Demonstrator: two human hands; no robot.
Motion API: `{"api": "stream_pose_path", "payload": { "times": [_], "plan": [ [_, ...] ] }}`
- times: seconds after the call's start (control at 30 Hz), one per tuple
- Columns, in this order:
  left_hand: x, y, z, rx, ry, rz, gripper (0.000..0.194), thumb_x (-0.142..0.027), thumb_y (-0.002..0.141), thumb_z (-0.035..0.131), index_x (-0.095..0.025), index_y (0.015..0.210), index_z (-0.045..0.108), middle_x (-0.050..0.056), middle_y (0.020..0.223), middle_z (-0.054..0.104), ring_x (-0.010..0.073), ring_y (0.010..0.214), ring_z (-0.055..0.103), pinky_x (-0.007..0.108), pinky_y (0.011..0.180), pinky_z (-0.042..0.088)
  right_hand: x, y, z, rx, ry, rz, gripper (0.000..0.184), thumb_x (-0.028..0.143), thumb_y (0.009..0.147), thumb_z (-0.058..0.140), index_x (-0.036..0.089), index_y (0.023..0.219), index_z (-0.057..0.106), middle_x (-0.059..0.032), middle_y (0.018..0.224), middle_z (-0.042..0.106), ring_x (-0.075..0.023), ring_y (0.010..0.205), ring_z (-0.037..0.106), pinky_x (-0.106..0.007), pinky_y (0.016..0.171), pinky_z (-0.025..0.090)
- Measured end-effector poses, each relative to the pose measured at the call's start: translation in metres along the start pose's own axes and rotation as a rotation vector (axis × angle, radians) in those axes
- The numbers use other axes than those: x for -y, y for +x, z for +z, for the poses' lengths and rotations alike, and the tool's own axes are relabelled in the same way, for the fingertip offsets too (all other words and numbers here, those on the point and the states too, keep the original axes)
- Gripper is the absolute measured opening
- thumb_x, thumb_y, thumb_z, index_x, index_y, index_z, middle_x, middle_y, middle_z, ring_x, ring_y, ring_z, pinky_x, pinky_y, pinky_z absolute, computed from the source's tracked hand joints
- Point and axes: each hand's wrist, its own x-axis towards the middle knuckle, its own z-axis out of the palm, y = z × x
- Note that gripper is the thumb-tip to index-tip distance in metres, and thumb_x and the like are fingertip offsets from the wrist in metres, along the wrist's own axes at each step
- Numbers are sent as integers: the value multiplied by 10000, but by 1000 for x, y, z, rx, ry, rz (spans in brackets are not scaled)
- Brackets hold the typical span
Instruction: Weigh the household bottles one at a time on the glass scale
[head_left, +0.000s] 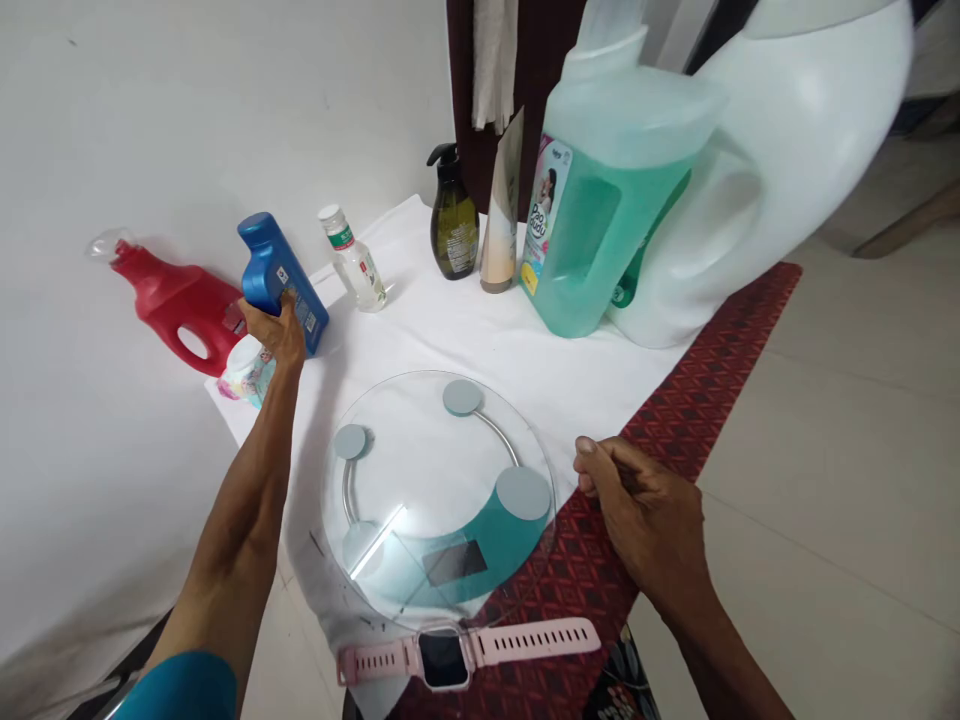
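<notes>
My left hand is stretched out to the far left of the table and wrapped around a blue bottle, which leans to the left. Close beside it are a red jug-shaped bottle and a small white-lidded container, partly hidden by my wrist. Fingers curled in and thumb pressed on top, my right hand hovers near the table's right edge with nothing visible in it. Between my arms lies a round glass bathroom scale with a teal band and a dark display.
A pink smartwatch lies at the scale's near edge. Behind stand a clear bottle, a dark pump bottle, a beige tube, a green-filled jug and a large white jug. White cloth covers a red patterned one.
</notes>
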Motion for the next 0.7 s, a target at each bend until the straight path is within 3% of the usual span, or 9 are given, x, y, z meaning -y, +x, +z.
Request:
{"api": "stream_pose_path", "payload": {
  "times": [0.13,0.23,0.33,0.4,0.47,0.53,0.6,0.7],
  "plan": [
    [17,18,32,-22,15,-30,514,-504,833,880,-233,907,451,95,1123,665,367,1337,630,553,1135,467,1,1,-1,-9,-14,0,551,621,1031,615,257,618,593,1,601,652,-173,551,615,-310,562,470],
    [25,26,52,1,30,-36,515,-622,977,686,-189,844,440,112,1151,627,467,1602,375,594,1019,391,2,1,-1,-10,1,11,541,616,1039,616,258,633,605,-1,598,647,-179,550,611,-315,556,475],
    [25,31,60,24,37,-2,504,-592,1041,608,-120,911,487,150,1273,580,513,1677,149,597,991,352,2,0,-1,-5,15,26,536,610,1042,614,261,636,608,2,591,635,-172,538,586,-311,535,457],
    [21,31,56,-6,34,52,527,-568,983,733,-91,1086,534,204,1455,516,499,1677,137,634,1144,337,1,0,-1,-2,18,35,535,603,1044,612,262,632,599,5,589,626,-165,527,563,-312,524,439],
    [14,28,47,-39,29,132,680,-549,881,867,-104,1276,537,243,1608,418,488,1671,144,666,1283,273,0,0,-1,1,21,33,527,595,1044,616,263,635,601,11,581,614,-158,513,543,-312,520,426],
    [5,20,38,-47,25,260,807,-606,835,902,-124,1378,550,262,1692,340,500,1690,71,703,1285,278,-2,0,-1,3,23,24,525,589,1040,621,263,629,591,16,570,601,-153,504,532,-312,518,418],
    [-5,9,35,32,15,421,885,-731,861,839,-98,1422,575,266,1696,331,494,1702,35,719,1188,331,-2,1,-1,3,18,13,529,584,1037,624,262,620,579,19,564,591,-152,502,533,-314,522,419],
    [-16,-7,51,289,-13,471,947,-750,867,818,-88,1484,539,241,1613,450,430,1654,296,648,1209,364,-2,1,-1,-2,5,-2,524,583,1039,622,263,625,586,16,572,603,-158,507,545,-323,536,429]
  ]
}}
